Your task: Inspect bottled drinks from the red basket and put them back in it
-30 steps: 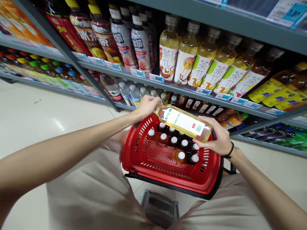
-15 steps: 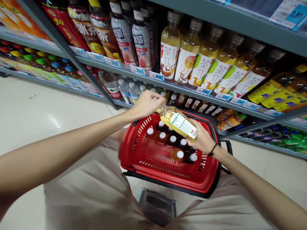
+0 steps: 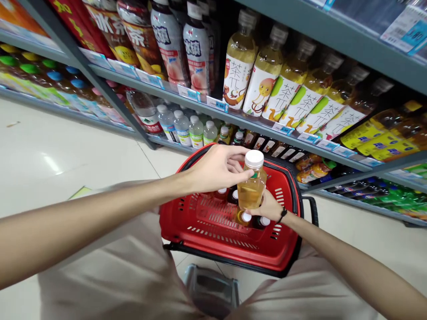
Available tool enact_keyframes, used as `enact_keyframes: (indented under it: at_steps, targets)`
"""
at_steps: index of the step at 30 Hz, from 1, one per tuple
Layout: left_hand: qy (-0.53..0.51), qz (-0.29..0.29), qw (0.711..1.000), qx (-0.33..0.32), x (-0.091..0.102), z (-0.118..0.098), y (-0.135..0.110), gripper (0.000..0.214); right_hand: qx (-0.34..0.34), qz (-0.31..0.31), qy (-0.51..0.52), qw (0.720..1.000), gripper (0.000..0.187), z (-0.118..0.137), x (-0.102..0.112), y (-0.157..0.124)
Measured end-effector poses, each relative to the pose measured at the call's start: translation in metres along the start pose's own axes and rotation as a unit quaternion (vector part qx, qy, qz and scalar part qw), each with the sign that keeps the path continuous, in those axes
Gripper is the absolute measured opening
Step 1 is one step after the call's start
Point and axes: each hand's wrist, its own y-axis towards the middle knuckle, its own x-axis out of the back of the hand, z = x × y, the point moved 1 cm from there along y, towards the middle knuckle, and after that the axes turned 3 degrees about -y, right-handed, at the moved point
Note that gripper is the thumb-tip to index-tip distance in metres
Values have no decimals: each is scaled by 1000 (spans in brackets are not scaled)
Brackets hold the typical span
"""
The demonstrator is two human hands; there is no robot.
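Note:
A yellow tea bottle (image 3: 251,190) with a white cap stands upright over a red shopping basket (image 3: 230,240). My left hand (image 3: 216,169) pinches its neck just below the cap. My right hand (image 3: 268,206) cups the bottle's lower part from behind and underneath, fingers wrapped round it. In the basket, several small bottles with white caps (image 3: 245,217) stand upright, partly hidden by my hands and the held bottle.
Grey store shelves (image 3: 233,118) run along the back, stocked with rows of tea bottles (image 3: 283,89), water bottles (image 3: 182,126) and juice. A grey stool (image 3: 210,289) shows between my knees. Shiny pale floor (image 3: 66,155) stretches to the left.
The bottle has been turned from lying sideways to upright, cap on top. Both hands came down closer to the basket, and my right hand slid under the bottle's base.

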Motion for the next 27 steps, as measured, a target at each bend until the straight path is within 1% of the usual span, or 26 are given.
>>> enact_keyframes:
  at_steps: [2,4,7,9,12,14,17,19,22,24,27]
  targets:
    - [-17,10,1000,12,2,4,1,50,-5,30,18,999,94,2,-4,-2]
    - [-26,15,999,15,4,5,2,51,-13,48,40,998,93,5,-9,-5]
    - [-36,7,999,14,6,0,5,47,-34,77,78,993,85,13,-20,-10]
    - [-60,2,998,22,6,-4,7,44,-53,120,102,986,79,21,-26,-14]
    - [-115,-12,992,51,7,-9,11,46,-79,212,133,965,74,37,-31,-19]
    - [-150,-26,986,63,8,-9,13,46,-86,277,145,946,70,47,-29,-22]
    - [-193,-30,978,75,9,-8,15,44,-91,344,151,922,63,56,-22,-26]
    - [-211,-24,973,94,9,-8,15,47,-98,379,154,907,65,57,-17,-28]
    - [-229,-9,966,121,8,-9,14,50,-103,408,155,894,76,55,-14,-29]
    - [-236,1,964,126,8,-11,13,51,-101,405,158,895,79,54,-13,-30]
    - [-231,5,964,128,8,-11,14,51,-100,388,174,900,76,55,-18,-33]
